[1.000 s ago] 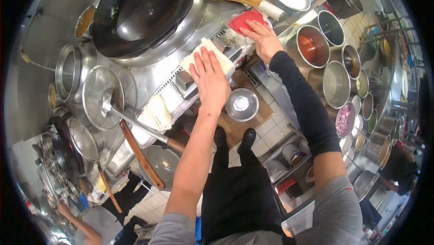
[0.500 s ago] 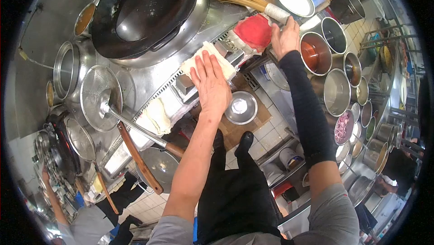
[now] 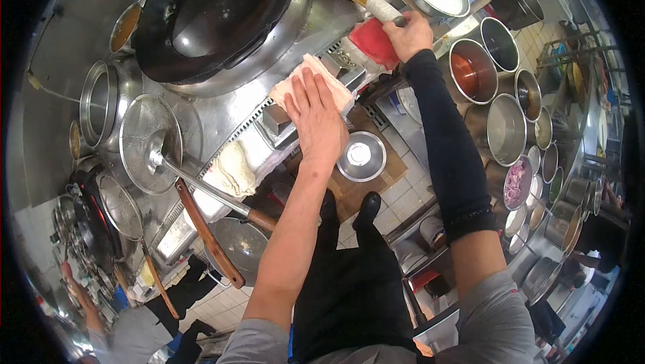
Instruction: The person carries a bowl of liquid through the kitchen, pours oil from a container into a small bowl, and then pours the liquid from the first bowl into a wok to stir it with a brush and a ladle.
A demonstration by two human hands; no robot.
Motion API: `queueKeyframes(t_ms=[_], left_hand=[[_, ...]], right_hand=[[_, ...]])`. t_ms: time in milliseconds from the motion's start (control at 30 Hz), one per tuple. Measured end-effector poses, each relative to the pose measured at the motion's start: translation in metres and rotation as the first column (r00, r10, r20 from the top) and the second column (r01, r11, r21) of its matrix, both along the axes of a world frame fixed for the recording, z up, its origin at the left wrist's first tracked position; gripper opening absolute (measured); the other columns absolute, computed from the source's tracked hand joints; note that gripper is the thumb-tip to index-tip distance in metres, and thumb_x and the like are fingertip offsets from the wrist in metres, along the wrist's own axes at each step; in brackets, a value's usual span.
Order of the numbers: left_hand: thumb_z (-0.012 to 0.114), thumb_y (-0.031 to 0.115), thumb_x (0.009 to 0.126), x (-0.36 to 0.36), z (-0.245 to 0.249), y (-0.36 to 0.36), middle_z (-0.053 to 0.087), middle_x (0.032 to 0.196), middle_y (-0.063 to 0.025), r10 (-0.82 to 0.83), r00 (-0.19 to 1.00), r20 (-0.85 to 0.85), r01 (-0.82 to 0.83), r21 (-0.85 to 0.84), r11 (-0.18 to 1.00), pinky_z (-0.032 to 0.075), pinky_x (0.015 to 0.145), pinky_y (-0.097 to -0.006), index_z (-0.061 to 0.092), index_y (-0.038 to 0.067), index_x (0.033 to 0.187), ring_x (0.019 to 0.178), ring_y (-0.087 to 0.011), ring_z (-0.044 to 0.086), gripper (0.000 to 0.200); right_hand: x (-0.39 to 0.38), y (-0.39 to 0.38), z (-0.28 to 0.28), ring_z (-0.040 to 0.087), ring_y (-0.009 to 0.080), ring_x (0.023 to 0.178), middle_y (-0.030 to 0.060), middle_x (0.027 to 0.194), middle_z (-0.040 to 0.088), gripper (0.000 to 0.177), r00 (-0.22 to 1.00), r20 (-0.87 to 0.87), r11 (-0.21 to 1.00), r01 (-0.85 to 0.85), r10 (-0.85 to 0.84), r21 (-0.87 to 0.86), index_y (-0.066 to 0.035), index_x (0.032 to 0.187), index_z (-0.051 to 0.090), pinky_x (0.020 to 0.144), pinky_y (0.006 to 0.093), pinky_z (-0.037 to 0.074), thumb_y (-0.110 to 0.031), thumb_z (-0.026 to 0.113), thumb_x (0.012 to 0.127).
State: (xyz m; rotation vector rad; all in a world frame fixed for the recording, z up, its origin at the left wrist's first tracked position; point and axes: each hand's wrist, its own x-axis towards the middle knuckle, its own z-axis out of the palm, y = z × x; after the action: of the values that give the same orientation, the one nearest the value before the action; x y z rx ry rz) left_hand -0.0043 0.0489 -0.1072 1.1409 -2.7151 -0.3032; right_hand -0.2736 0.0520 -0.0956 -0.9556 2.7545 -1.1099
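My left hand (image 3: 317,112) lies flat with fingers stretched out on a folded pale cloth (image 3: 329,72) at the front edge of the steel stove. My right hand (image 3: 412,36), closed, grips the wrapped handle end of a bamboo wok brush (image 3: 384,9), whose bristles point up and left toward the wok. Below that hand lies a red cloth (image 3: 376,40), partly covered by it. The large black wok (image 3: 215,28) sits on its steel ring at the upper left.
A strainer (image 3: 148,142) and a ladle (image 3: 215,193) rest at the left, handles jutting past the stove edge. Another cloth (image 3: 235,169) lies nearby. Several pots, one with red liquid (image 3: 470,72), line the right. A metal bowl (image 3: 361,156) sits low between. Another person (image 3: 138,330) stands lower left.
My right hand has closed around the brush handle and moved slightly up and left, shifting the brush the same way. My left hand stays flat on the pale cloth.
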Motion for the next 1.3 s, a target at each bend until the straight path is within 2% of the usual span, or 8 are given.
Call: queueKeyframes(t_ms=[200, 433, 600, 700, 867, 900, 967, 1300], left_hand=[[0.067, 0.011, 0.081, 0.001, -0.002, 0.001, 0.022, 0.161, -0.0288, 0.008, 0.999, -0.036, -0.008, -0.021, 1.0, 0.016, 0.12, -0.0623, 0.027, -0.012, 0.151, 0.15, -0.0468, 0.02, 0.084], [0.07, 0.012, 0.083, 0.008, 0.011, 0.008, 0.03, 0.159, -0.0278, 0.008, 0.955, -0.295, 0.01, 0.061, 0.998, 0.018, 0.12, -0.0596, 0.038, -0.009, 0.146, 0.149, -0.0461, 0.024, 0.073], [0.067, 0.006, 0.092, 0.059, -0.027, 0.118, 0.057, 0.137, -0.024, 0.246, 0.671, -0.699, 0.253, 0.528, 0.811, 0.046, 0.105, -0.0418, 0.055, -0.003, 0.132, 0.122, -0.0366, 0.06, 0.043], [0.065, 0.011, 0.097, 0.104, -0.163, 0.198, 0.072, 0.107, -0.0182, 0.429, 0.862, -0.269, 0.146, 0.943, 0.297, 0.056, 0.091, -0.0362, 0.057, -0.002, 0.127, 0.099, -0.0294, 0.072, 0.034], [0.064, 0.023, 0.094, 0.157, -0.337, 0.28, 0.065, 0.122, -0.0296, -0.302, 0.942, 0.145, -0.036, 0.94, 0.338, 0.048, 0.101, -0.049, 0.061, -0.005, 0.126, 0.115, -0.0457, 0.061, 0.043], [0.063, 0.023, 0.094, 0.155, -0.34, 0.289, 0.064, 0.125, -0.0293, -0.162, 0.967, 0.196, -0.164, 0.968, 0.193, 0.047, 0.101, -0.0488, 0.062, -0.005, 0.125, 0.118, -0.0451, 0.06, 0.042], [0.064, 0.023, 0.094, 0.186, -0.399, 0.321, 0.065, 0.121, -0.0303, -0.189, 0.961, 0.203, -0.137, 0.939, 0.316, 0.048, 0.101, -0.0486, 0.059, -0.004, 0.127, 0.117, -0.0454, 0.06, 0.043], [0.06, 0.02, 0.095, 0.122, -0.356, 0.285, 0.063, 0.12, -0.0336, -0.295, 0.945, 0.142, 0.011, 0.887, 0.461, 0.048, 0.099, -0.0526, 0.054, -0.008, 0.132, 0.113, -0.0495, 0.061, 0.046]], right_hand=[[0.041, 0.028, 0.015, 0.065, 0.0417, 0.1, 0.0263, 0.107, 0.066, 0.054, 0.984, -0.142, 0.993, -0.102, 0.111, 0.067, 0.006, 0.115, 0.063, 0.088, 0.0486, 0.052, -0.035, 0.075, 0.082], [0.144, 0.201, -0.059, 0.063, 0.0402, 0.105, 0.0261, 0.125, 0.056, 0.054, 0.926, 0.327, 0.939, -0.269, 0.191, 0.213, 0.005, 0.133, 0.054, 0.092, 0.0454, 0.052, -0.023, 0.072, 0.09], [0.107, 0.286, -0.159, 0.045, 0.0508, 0.128, 0.0346, 0.14, 0.044, 0.057, 0.946, -0.258, 0.923, -0.089, 0.196, 0.375, 0.001, 0.141, 0.049, 0.109, 0.0503, 0.039, -0.021, 0.066, 0.092], [0.055, 0.293, -0.197, 0.048, 0.0493, 0.13, 0.0338, 0.142, 0.049, 0.062, 0.988, -0.153, 0.871, 0.063, 0.014, 0.487, -0.001, 0.147, 0.046, 0.113, 0.0541, 0.035, -0.034, 0.062, 0.097], [-0.039, 0.254, -0.243, 0.05, 0.0447, 0.133, 0.0305, 0.143, 0.053, 0.06, 0.995, -0.104, 0.95, 0.046, -0.014, 0.309, 0.0, 0.145, 0.049, 0.114, 0.0517, 0.036, -0.042, 0.054, 0.102], [-0.048, 0.256, -0.251, 0.05, 0.0447, 0.133, 0.0304, 0.143, 0.053, 0.06, 0.993, -0.114, 0.944, 0.063, -0.027, 0.323, 0.0, 0.145, 0.05, 0.114, 0.0517, 0.036, -0.042, 0.054, 0.102], [-0.057, 0.251, -0.264, 0.05, 0.0447, 0.133, 0.0303, 0.142, 0.053, 0.059, 0.991, -0.126, 0.945, 0.078, -0.039, 0.318, 0.0, 0.145, 0.05, 0.113, 0.0516, 0.036, -0.041, 0.054, 0.102], [-0.064, 0.243, -0.289, 0.051, 0.0446, 0.131, 0.0297, 0.141, 0.054, 0.057, 0.99, -0.124, 0.951, 0.101, -0.067, 0.293, 0.001, 0.143, 0.051, 0.112, 0.0513, 0.037, -0.039, 0.051, 0.103]])
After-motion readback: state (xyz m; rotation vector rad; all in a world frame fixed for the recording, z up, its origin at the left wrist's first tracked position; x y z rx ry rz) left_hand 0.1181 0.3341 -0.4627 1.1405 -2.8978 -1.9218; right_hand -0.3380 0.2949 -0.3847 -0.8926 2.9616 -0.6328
